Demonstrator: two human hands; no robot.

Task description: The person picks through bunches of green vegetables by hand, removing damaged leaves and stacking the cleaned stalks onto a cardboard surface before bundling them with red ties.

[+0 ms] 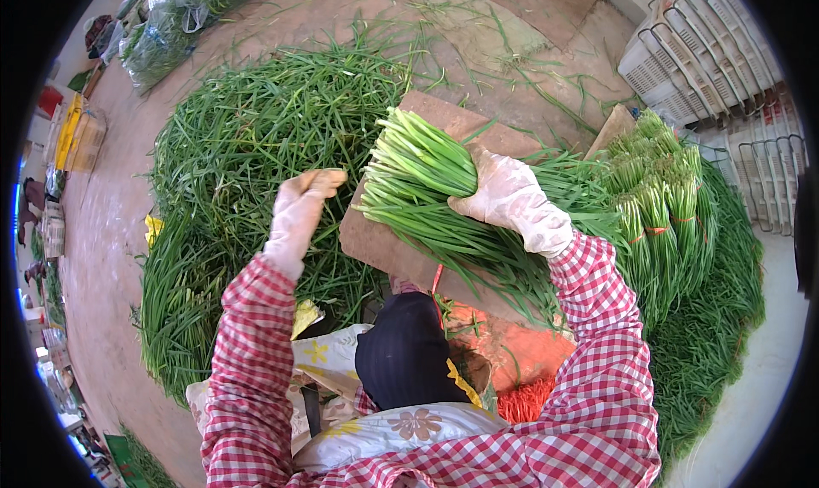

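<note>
A wooden board (377, 235) lies before me with long green stalks, probably Chinese chives (416, 161), spread over it, their pale ends to the left. My right hand (512, 197), in a whitish glove, grips a bunch of them near the pale ends. More loose stalks lie on the board under that bunch. My left hand (304, 206), also gloved, is raised left of the board over a large heap of loose leaves (256, 129). Its fingers are curled together; whether something thin is between them cannot be told.
Bundles tied with red bands (659, 232) stand at the right on a green pile (710, 347). Stacked white plastic crates (704, 53) are at the upper right. Red tying strands (528, 398) lie near my lap. Stuffed plastic bags (160, 40) sit at the upper left.
</note>
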